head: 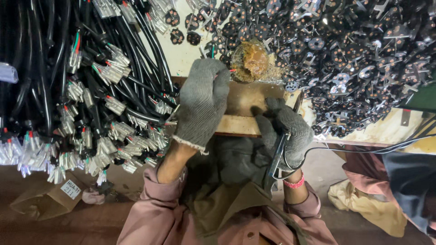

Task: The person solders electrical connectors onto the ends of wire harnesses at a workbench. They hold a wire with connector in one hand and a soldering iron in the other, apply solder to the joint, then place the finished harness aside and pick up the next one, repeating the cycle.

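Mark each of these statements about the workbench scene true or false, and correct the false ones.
1. Both hands wear grey knit gloves. True: the left hand and the right hand are both gloved.
2. The right hand holds a pen-like tool with a cord. True.
3. The black cables hang to the person's right. False: they hang on the left.
4. The pile of black plug parts lies on the left. False: it lies on the right.
5. The right wrist is bare. False: it wears a pink beaded bracelet.
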A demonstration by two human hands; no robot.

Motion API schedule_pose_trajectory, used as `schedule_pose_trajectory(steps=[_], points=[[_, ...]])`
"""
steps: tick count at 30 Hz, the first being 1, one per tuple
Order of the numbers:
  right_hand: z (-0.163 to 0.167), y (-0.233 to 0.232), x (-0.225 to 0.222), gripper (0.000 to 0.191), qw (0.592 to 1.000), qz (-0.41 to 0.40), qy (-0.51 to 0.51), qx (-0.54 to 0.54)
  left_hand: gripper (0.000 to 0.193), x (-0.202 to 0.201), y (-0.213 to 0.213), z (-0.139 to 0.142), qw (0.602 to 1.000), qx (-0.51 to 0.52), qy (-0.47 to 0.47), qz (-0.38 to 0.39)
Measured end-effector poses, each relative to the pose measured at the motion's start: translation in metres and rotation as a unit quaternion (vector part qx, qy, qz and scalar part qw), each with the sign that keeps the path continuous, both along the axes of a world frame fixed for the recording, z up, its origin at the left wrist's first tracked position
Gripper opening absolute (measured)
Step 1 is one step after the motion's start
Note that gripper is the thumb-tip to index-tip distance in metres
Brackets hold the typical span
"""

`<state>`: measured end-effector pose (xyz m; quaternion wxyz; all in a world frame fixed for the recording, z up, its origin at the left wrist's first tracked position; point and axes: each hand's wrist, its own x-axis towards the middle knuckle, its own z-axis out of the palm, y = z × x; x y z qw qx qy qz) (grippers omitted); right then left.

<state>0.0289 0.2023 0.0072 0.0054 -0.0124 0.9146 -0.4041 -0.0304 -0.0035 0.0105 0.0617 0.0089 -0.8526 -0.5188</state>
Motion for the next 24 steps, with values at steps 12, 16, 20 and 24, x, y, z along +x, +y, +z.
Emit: schedule_pose_trajectory(steps=[12, 16, 20, 24], points=[[-0.007, 0.002, 0.002, 0.017, 1.0, -0.001, -0.005, 0.026, 0.008, 0.003, -0.001, 0.021, 0.995, -0.03, -0.098, 0.007], [-0.01, 0.002, 0.002, 0.018, 0.996, -0.001, 0.085, -0.014, 0.012, 0.016, -0.004, 0.023, 0.998, 0.027, -0.029, -0.057], [-0.012, 0.004, 0.004, 0.014, 0.998, 0.001, 0.059, 0.026, 0.01, 0.028, -0.007, 0.016, 0.988, 0.074, -0.101, -0.089], [-0.015, 0.012, 0.007, 0.023, 0.997, 0.005, -0.045, 0.056, 0.012, 0.042, -0.006, 0.01, 0.938, 0.159, -0.257, -0.171]])
